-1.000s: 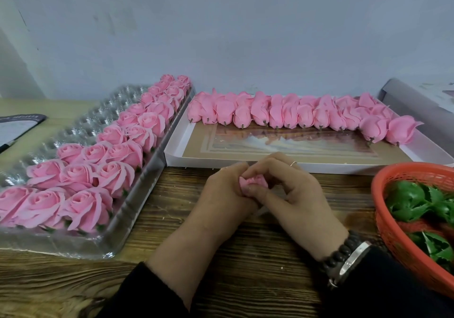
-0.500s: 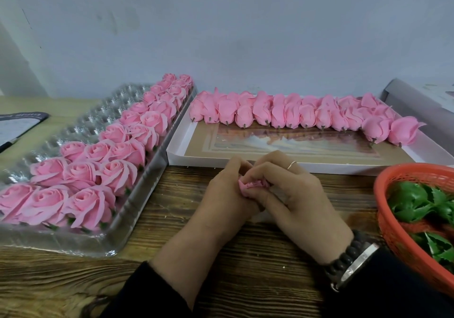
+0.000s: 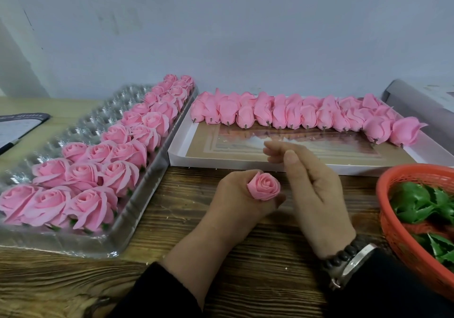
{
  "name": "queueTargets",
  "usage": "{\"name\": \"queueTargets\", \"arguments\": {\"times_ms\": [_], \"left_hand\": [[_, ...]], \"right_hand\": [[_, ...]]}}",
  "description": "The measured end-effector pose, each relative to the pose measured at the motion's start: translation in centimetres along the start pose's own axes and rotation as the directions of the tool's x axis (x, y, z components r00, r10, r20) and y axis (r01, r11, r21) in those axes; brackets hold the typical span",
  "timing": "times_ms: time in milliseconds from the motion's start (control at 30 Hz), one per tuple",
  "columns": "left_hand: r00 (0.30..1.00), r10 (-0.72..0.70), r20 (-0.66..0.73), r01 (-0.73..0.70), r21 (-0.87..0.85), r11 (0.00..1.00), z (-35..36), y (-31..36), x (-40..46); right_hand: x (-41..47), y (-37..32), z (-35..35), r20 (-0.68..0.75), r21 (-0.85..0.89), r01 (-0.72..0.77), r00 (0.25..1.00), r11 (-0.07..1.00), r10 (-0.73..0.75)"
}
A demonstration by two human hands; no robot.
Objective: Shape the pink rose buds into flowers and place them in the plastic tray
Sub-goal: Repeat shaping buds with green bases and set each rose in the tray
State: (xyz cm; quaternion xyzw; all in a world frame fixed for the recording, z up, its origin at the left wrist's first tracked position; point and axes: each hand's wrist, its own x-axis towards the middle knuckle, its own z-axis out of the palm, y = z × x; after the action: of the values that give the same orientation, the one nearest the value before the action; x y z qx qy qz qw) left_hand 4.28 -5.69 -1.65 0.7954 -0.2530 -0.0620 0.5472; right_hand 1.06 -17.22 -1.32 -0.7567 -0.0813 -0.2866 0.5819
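left hand: the left hand (image 3: 235, 195) sits at frame centre, fingers curled round the base of a pink rose (image 3: 264, 186), bloom facing up toward the camera, petals partly opened.
right hand: the right hand (image 3: 312, 185) is just at 3 o'clock of the rose, not touching it, fingers loose and mostly straight, nothing in it; fingertips point to 11 o'clock over the front rim of the white box.
pink rose: above the wooden table (image 3: 172, 219), in the left hand only, between plastic tray and orange basket.
plastic tray: clear plastic tray (image 3: 118, 234) at 9 o'clock of the hands, running up toward 11 o'clock; shaped roses (image 3: 83, 170) fill its right side in rows, bare wells along the left side.
rose buds: row of unshaped rose buds (image 3: 294, 113) at 12 o'clock, lying along the far edge of a shallow white box (image 3: 177, 150), stems toward the person.
basket: orange basket (image 3: 398, 219) at 3 o'clock, partly cut by the frame edge, holds green leaves (image 3: 417, 202).
wrist: dark bead bracelet (image 3: 341, 253) and watch (image 3: 353, 263) on the right wrist, dark sleeves on both arms.
far left: dark-edged paper (image 3: 17, 126) at 10 o'clock, contents unreadable.
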Motion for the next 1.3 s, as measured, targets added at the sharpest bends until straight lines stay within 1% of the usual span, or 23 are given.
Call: {"name": "queueTargets", "arguments": {"times_ms": [67, 133, 200, 233, 300, 400, 500, 600, 700, 867, 967, 1033, 1100, 1133, 1200, 1300], "left_hand": [[1.0, 0.014, 0.024, -0.014, -0.004, 1.0, 0.3, -0.1, 0.0], [0.997, 0.062, 0.042, -0.065, 0.072, 0.995, 0.6, -0.1, 0.0], [0.992, 0.126, 0.021, -0.127, 0.132, 0.983, 0.9, -0.2, 0.1], [0.99, 0.144, 0.009, -0.144, 0.119, 0.982, 1.0, -0.1, 0.1], [0.988, 0.151, -0.001, -0.151, 0.034, 0.988, 1.0, 0.2, 0.0], [0.988, 0.151, 0.013, -0.149, -0.091, 0.985, 0.8, 0.4, -0.2], [0.992, 0.125, 0.021, -0.121, -0.154, 0.981, 0.6, 0.3, -0.3], [0.994, 0.11, -0.006, -0.109, -0.165, 0.98, 0.5, 0.3, -0.3], [0.991, 0.135, 0.002, -0.134, -0.132, 0.982, 0.4, 0.5, -0.4], [0.992, 0.125, -0.022, -0.127, -0.12, 0.985, 0.0, 0.3, -0.3], [0.994, 0.09, -0.058, -0.096, -0.126, 0.987, -0.3, 0.2, -0.1], [0.995, 0.061, -0.075, -0.072, -0.146, 0.987, -0.2, 0.2, -0.1], [0.995, 0.053, -0.08, -0.063, -0.137, 0.989, -0.1, 0.2, -0.1], [0.995, 0.062, -0.074, -0.07, -0.12, 0.99, 0.0, 0.2, -0.1], [0.994, 0.082, -0.066, -0.088, -0.088, 0.992, 0.2, 0.2, -0.1], [0.993, 0.092, -0.081, -0.092, 0.001, 0.996, 0.3, -0.1, 0.0]], "right_hand": [[-0.2, -0.3, 0.7, 0.03, -0.04, 0.034, 0.999, 0.999, -0.033], [-0.3, -0.4, 1.3, 0.056, -0.09, 0.054, 0.997, 0.995, -0.049], [-0.5, -0.3, 1.6, 0.072, -0.133, 0.067, 0.996, 0.989, -0.057], [-0.5, -0.2, 1.7, 0.082, -0.149, 0.071, 0.995, 0.986, -0.059], [-0.5, -0.1, 1.6, 0.111, -0.162, 0.06, 0.993, 0.985, -0.042], [-0.4, -0.2, 1.4, 0.17, -0.163, -0.023, 0.984, 0.986, 0.052], [-0.3, 0.0, 1.1, 0.224, -0.165, -0.087, 0.967, 0.982, 0.123], [0.0, 0.2, 1.0, 0.295, -0.124, -0.148, 0.939, 0.981, 0.179], [0.0, 0.5, 0.7, 0.361, -0.109, -0.179, 0.909, 0.978, 0.207], [0.1, 0.9, 0.3, 0.409, -0.077, -0.226, 0.881, 0.971, 0.237], [0.2, 0.7, 0.2, 0.39, -0.073, -0.185, 0.899, 0.98, 0.199], [0.1, 0.4, 0.2, 0.306, -0.014, -0.125, 0.944, 0.992, 0.123], [0.0, 0.2, 0.3, 0.185, 0.023, -0.05, 0.982, 0.998, 0.045], [-0.1, 0.1, 0.4, 0.139, 0.013, -0.014, 0.99, 1.0, 0.012], [-0.2, 0.0, 0.6, 0.096, -0.026, 0.02, 0.995, 0.999, -0.017], [-0.5, -0.1, 1.2, 0.105, -0.117, 0.006, 0.994, 0.993, 0.006]]}}
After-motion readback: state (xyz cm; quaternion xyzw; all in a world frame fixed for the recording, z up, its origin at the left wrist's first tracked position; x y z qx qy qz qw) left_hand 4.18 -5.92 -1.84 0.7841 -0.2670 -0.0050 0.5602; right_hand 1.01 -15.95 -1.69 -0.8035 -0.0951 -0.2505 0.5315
